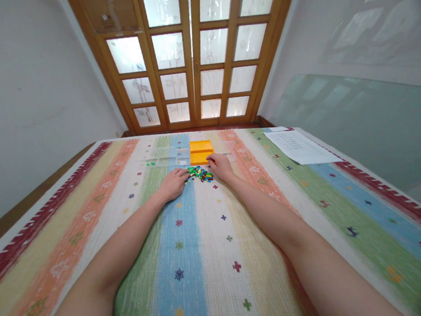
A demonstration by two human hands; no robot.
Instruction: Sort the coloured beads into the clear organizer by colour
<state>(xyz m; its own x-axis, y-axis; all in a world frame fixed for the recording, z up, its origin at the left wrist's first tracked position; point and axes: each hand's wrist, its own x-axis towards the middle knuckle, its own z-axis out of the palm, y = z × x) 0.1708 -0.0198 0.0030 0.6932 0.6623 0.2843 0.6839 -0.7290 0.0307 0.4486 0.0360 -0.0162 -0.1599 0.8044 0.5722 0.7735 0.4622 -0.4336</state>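
Pile (200, 174) of small mixed bits, mostly green, w/ blue, yellow & dark ones, is shown on the cloth (215, 256), just nearer the wearer than the yellow box (198, 158). L hand (176, 183) is laid at the pile's L edge, fingers bent toward it; whether any bit is pinched can't be told. R hand (221, 167) is held at the box's near R corner, fingers curled in; pinch & contents can't be made out.

Handling (judged): bits prob. light, stiff, hard to break; smooth faces may slip & scatter if pressed. Best gripped singly, by opp. sides, w/ thumb & index tips. Box prob. light, rigid; best taken by its side walls.

Edges: box is flanked by see-through L tray (164, 161), w/ green bits (150, 163) in one compartment, & R tray (229, 157), partly hidden by R hand. Thin walls there could be knocked. Table's far edge is seen beyond the box. Paper (300, 147) is set well apart, far R. Most room for moving is given btwn forearms, on near cloth.
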